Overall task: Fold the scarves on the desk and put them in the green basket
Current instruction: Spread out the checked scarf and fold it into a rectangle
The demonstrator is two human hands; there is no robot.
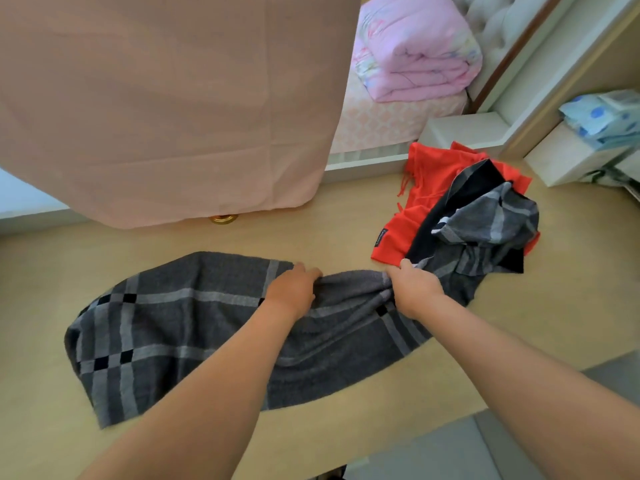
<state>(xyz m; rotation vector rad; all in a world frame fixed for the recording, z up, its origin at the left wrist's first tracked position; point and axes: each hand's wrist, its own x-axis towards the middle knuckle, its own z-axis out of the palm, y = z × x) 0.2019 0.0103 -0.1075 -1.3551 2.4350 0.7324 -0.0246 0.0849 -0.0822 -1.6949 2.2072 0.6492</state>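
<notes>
A long grey plaid scarf (166,327) lies spread across the wooden desk (311,230), its right end heaped at the back right. Under that heap lies a red scarf (426,188). My left hand (294,289) rests on the scarf's far edge near its middle, fingers curled into the bunched cloth. My right hand (414,285) grips a gathered fold of the same scarf just to the right. No green basket is in view.
A pink curtain (166,105) hangs over the desk's back left, with a brass object (223,218) under its hem. A bed with a folded pink quilt (415,50) lies beyond. White shelves (568,157) with blue cloth stand at the right.
</notes>
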